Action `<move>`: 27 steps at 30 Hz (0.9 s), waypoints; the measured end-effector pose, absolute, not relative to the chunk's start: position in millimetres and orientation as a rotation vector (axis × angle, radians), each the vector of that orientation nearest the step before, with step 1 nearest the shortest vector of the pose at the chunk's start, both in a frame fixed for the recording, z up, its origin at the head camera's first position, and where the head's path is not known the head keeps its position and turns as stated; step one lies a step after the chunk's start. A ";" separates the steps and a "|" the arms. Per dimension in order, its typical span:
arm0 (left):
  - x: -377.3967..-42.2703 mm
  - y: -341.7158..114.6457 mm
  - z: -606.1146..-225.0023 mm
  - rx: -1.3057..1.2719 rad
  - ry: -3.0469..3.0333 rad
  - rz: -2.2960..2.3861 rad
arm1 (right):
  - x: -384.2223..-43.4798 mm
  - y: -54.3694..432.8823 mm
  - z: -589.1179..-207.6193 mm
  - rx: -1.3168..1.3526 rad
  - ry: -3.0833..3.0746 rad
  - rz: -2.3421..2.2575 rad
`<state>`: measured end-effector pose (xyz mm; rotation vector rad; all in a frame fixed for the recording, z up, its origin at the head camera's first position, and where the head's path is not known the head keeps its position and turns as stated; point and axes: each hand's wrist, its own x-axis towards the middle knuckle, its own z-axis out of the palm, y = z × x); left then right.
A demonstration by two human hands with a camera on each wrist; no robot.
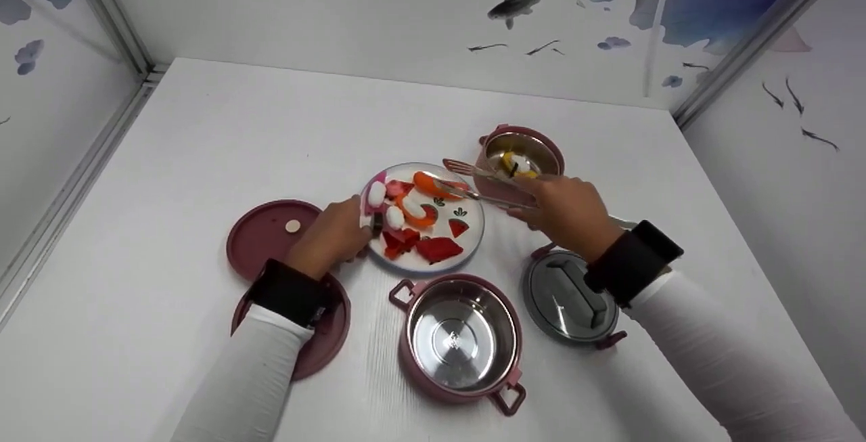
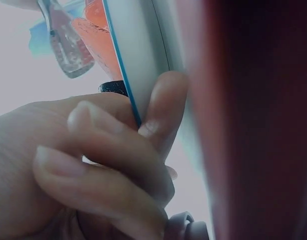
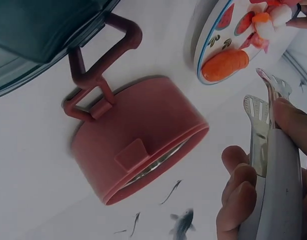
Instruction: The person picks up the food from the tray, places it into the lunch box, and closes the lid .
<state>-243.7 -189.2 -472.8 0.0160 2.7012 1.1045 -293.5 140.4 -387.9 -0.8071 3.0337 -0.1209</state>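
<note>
My left hand (image 1: 335, 232) holds the left rim of a round white plate (image 1: 467, 242), which the left wrist view shows between thumb and finger. On the plate lie toy food pieces: an orange carrot-like piece (image 1: 425, 183), white oval pieces (image 1: 377, 193) and red pieces (image 1: 438, 249). My right hand (image 1: 572, 215) grips metal serving tongs (image 3: 278, 185) by their pale handles. The slotted tips stand apart, over the plate's upper right part, with nothing between them. Behind the tongs is a small pink pot (image 3: 138, 130) with a yellow-and-white piece (image 1: 517, 161) inside.
A larger pink pot (image 1: 406, 354) with a bare steel inside stands nearest me. Right of it sits a dark grey lidded pot (image 1: 568, 296), under my right wrist. Two dark red round plates or lids (image 1: 254, 242) lie at left, partly beneath my left arm. Patterned walls surround the white table (image 1: 270, 130).
</note>
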 end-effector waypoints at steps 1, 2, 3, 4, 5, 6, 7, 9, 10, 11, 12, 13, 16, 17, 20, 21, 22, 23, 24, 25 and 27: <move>-242.7 -189.5 -473.5 0.011 2.702 1.109 | -293.4 137.6 -390.0 -0.825 3.029 -0.104; -241.8 -189.8 -474.4 0.009 2.699 1.112 | -293.8 135.2 -392.1 -0.840 3.027 -0.083; -241.2 -190.0 -475.2 0.008 2.695 1.112 | -294.3 133.4 -394.3 -0.855 3.027 -0.061; -240.6 -190.1 -475.9 0.010 2.693 1.109 | -295.0 132.1 -396.6 -0.870 3.029 -0.038; -240.4 -190.1 -476.4 0.009 2.695 1.100 | -296.0 131.1 -398.7 -0.881 3.032 -0.016; -240.3 -190.0 -476.6 0.009 2.698 1.094 | -296.9 130.3 -400.6 -0.888 3.034 0.001; -240.7 -189.9 -476.6 0.015 2.704 1.093 | -298.0 129.7 -402.4 -0.892 3.038 0.015; -241.9 -189.3 -475.8 0.025 2.721 1.087 | -299.9 129.1 -405.1 -0.897 3.050 0.038; -242.5 -188.8 -475.2 0.026 2.730 1.084 | -300.5 129.0 -406.1 -0.899 3.054 0.041; -242.9 -188.3 -474.5 0.026 2.737 1.080 | -300.8 128.9 -406.6 -0.899 3.058 0.038; -243.3 -187.8 -473.9 0.028 2.738 1.082 | -300.9 129.0 -407.1 -0.893 3.061 0.028; -243.6 -187.6 -473.6 0.031 2.736 1.083 | -301.2 129.1 -407.9 -0.890 3.062 0.020; -243.9 -187.2 -473.4 0.024 2.713 1.078 | -301.5 128.4 -409.0 -0.884 3.057 0.010; -244.1 -187.3 -473.1 0.022 2.708 1.076 | -301.8 128.0 -409.2 -0.884 3.056 0.006; -245.5 -187.9 -471.8 0.008 2.707 1.071 | -302.3 126.2 -409.4 -0.895 3.059 -0.014; -245.8 -188.1 -471.1 0.001 2.707 1.069 | -302.3 125.9 -409.7 -0.898 3.060 -0.022; -246.1 -188.2 -470.7 -0.006 2.707 1.068 | -302.1 125.8 -409.9 -0.904 3.061 -0.034; -246.4 -188.4 -470.6 -0.006 2.707 1.067 | -302.1 125.8 -410.4 -0.907 3.062 -0.042; -246.6 -188.4 -470.4 -0.006 2.703 1.069 | -301.9 125.8 -410.6 -0.907 3.063 -0.051; -246.6 -188.6 -470.6 -0.003 2.701 1.070 | -301.7 125.9 -411.0 -0.906 3.065 -0.056; -246.0 -189.2 -471.0 0.004 2.694 1.067 | -301.0 126.0 -412.0 -0.903 3.066 -0.062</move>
